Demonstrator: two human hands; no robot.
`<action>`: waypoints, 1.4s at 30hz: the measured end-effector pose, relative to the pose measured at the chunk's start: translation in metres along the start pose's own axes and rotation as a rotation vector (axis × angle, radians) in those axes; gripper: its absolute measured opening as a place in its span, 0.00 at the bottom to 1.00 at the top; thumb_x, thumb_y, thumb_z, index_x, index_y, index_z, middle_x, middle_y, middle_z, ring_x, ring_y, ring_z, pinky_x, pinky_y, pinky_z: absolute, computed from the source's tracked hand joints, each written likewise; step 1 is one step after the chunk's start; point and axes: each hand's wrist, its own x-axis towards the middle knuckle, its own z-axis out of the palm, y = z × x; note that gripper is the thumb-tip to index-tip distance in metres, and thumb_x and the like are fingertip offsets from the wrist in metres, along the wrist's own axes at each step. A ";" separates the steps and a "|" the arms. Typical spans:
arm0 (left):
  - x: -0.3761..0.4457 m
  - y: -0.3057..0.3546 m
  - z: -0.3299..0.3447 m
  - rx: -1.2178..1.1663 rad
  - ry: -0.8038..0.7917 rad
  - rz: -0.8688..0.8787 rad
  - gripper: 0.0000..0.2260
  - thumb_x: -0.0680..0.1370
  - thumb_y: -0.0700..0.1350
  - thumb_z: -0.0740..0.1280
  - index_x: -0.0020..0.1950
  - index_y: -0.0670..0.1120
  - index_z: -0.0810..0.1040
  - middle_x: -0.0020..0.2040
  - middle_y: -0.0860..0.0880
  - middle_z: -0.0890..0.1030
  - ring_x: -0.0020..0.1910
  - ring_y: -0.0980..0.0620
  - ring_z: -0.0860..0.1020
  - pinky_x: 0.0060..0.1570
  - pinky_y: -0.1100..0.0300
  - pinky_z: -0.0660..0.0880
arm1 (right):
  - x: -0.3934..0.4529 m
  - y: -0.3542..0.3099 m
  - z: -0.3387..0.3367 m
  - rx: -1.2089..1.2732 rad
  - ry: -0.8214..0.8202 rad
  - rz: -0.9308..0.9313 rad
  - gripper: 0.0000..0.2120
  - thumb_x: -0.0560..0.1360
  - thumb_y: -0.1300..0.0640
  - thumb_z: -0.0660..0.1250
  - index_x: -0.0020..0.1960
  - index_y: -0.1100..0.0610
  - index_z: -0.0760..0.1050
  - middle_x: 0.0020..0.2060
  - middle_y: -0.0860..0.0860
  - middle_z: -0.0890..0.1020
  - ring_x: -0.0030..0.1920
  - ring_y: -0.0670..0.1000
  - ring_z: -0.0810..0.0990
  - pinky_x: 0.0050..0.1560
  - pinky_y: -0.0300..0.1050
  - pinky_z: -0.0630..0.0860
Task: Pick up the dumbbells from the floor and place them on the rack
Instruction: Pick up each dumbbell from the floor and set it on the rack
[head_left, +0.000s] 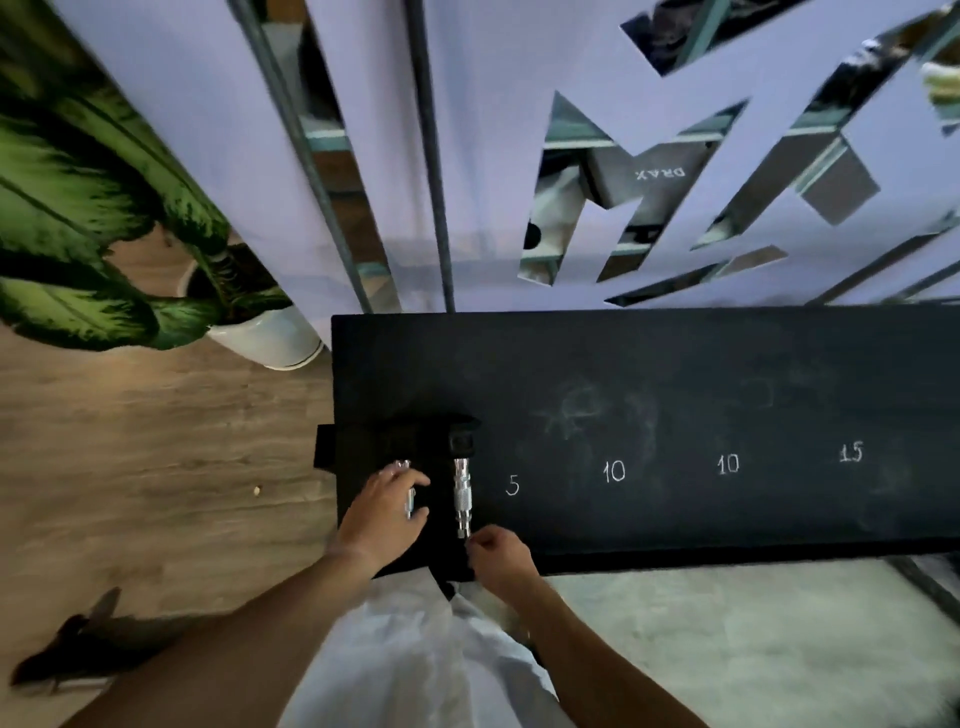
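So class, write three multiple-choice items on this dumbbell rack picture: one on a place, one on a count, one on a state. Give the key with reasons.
1. Where is the potted plant?
A. left of the rack
B. on the rack
C. right of the rack

2. How many chalk numbers show on the rack?
A. two
B. four
C. six

3. What is the left hand doing?
A. hanging free
B. wrapped over a dumbbell handle
C. touching the plant

Key: 1 A, it stands on the floor beyond the rack's left end. 2 B, 5, 10, 10, 15. 3 B, fingers curl over the metal bar.
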 end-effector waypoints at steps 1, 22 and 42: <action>-0.012 -0.001 0.005 -0.043 -0.031 -0.069 0.17 0.77 0.49 0.70 0.65 0.55 0.75 0.66 0.52 0.75 0.67 0.52 0.73 0.63 0.59 0.72 | -0.002 -0.001 -0.003 -0.040 -0.018 -0.039 0.10 0.77 0.56 0.62 0.52 0.50 0.81 0.48 0.52 0.85 0.43 0.50 0.82 0.40 0.38 0.77; -0.442 -0.001 0.264 -1.002 0.509 -1.062 0.10 0.75 0.49 0.73 0.41 0.61 0.74 0.36 0.54 0.78 0.34 0.55 0.75 0.39 0.62 0.72 | -0.177 0.117 0.153 -1.209 -0.627 -0.658 0.07 0.77 0.54 0.63 0.47 0.47 0.79 0.53 0.52 0.85 0.57 0.56 0.82 0.56 0.44 0.77; -0.834 0.095 0.611 -1.713 1.083 -1.651 0.02 0.76 0.54 0.70 0.47 0.60 0.77 0.46 0.54 0.82 0.38 0.58 0.79 0.39 0.65 0.75 | -0.469 0.494 0.397 -1.892 -1.096 -0.814 0.08 0.77 0.60 0.62 0.44 0.52 0.78 0.37 0.51 0.81 0.35 0.49 0.78 0.29 0.35 0.69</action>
